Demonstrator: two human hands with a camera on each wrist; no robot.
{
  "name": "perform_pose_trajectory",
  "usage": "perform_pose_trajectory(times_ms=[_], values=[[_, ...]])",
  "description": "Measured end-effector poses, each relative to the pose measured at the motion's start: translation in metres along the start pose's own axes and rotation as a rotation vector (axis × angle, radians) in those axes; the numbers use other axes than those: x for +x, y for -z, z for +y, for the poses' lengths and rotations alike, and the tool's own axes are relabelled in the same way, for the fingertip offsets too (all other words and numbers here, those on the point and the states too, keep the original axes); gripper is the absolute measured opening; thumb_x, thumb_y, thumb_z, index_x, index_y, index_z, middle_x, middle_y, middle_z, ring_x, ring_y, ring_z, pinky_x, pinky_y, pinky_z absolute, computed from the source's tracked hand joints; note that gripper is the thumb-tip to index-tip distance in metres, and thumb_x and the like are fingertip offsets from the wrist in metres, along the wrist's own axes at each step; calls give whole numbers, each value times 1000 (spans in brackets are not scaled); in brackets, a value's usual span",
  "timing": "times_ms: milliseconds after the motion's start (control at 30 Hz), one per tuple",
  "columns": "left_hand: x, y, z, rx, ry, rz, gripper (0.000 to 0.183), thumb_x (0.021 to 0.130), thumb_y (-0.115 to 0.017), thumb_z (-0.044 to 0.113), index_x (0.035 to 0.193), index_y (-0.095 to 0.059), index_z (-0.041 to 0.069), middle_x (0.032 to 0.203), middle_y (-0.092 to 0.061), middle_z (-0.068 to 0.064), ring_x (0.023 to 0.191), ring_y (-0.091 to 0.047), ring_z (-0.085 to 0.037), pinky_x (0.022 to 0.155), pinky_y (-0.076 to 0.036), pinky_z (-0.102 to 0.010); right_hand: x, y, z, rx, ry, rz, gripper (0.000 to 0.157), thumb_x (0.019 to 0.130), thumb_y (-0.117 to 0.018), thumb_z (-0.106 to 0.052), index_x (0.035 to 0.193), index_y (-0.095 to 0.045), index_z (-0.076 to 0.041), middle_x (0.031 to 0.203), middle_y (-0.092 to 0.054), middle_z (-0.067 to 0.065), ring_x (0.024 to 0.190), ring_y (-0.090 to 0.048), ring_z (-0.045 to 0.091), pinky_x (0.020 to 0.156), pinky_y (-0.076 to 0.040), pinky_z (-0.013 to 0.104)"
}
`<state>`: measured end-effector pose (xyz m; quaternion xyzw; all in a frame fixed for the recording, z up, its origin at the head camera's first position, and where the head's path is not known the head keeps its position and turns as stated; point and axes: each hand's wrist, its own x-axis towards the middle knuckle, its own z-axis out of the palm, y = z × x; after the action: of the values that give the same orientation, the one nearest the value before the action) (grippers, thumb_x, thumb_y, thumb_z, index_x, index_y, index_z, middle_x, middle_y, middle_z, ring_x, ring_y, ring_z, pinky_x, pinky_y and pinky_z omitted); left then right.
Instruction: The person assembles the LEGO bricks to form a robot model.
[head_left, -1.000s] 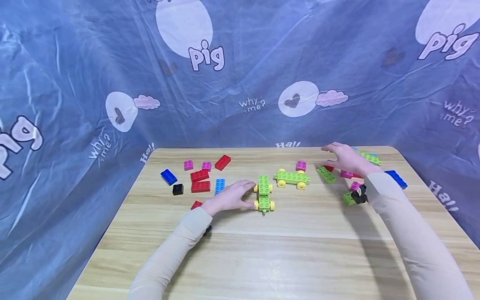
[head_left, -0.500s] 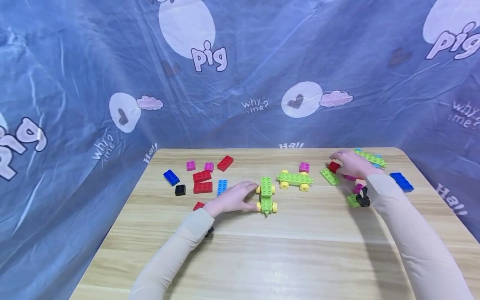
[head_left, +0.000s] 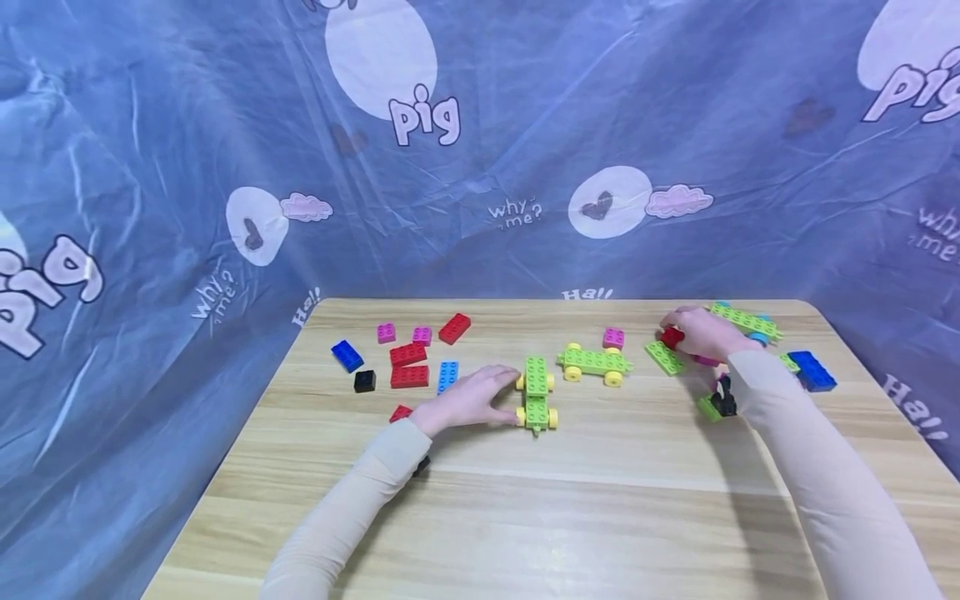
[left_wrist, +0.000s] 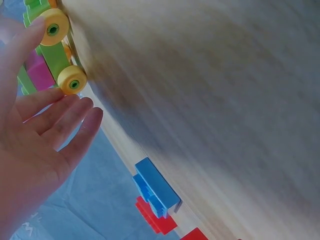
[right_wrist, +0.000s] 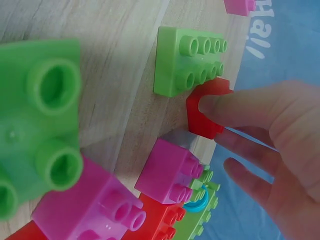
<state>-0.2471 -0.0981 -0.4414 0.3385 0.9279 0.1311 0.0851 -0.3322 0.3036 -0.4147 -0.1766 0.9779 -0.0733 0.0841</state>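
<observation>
In the head view my left hand (head_left: 468, 398) rests beside a lime-green toy car with yellow wheels (head_left: 537, 387). The left wrist view shows the thumb at one yellow wheel (left_wrist: 54, 27) and the forefinger at the other, the fingers mostly straight. A pink block (left_wrist: 39, 70) sits on that car's base. My right hand (head_left: 705, 333) pinches a small red block (right_wrist: 205, 107) between thumb and fingers at the right of the table. That block stands right by a flat lime-green brick (right_wrist: 190, 60) with round studs.
A second yellow-wheeled car base (head_left: 594, 361) stands between the hands. Red bricks (head_left: 409, 377), a blue brick (head_left: 347, 356) and a black block (head_left: 364, 381) lie left. Pink blocks (right_wrist: 165, 170), a blue-wheeled base (head_left: 742, 319) and a dark blue brick (head_left: 812, 372) surround the right hand.
My right hand has come down onto the red block, and its fingers have closed on it. The left hand has stayed by the car. The head view has shifted slightly.
</observation>
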Motion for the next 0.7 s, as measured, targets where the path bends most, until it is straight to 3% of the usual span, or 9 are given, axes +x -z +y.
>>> perform_pose_trajectory(times_ms=[433,700], values=[[0,0,1,6,-9,6,83,80,-65,54,143,-37,8,147,-42,-7,136,-39,-21,113,-36,-37,-2,1,4,24,34,20,35,76,-62,5,110,-65,-1,99,-68,20,84,-62,28,75,-53,49],[0,-1,0,7,-6,9,82,80,-66,52,143,-37,8,146,-42,-7,136,-40,-22,113,-35,-37,-2,6,3,13,71,67,36,79,-59,7,115,-60,8,106,-64,29,94,-61,40,84,-52,54]])
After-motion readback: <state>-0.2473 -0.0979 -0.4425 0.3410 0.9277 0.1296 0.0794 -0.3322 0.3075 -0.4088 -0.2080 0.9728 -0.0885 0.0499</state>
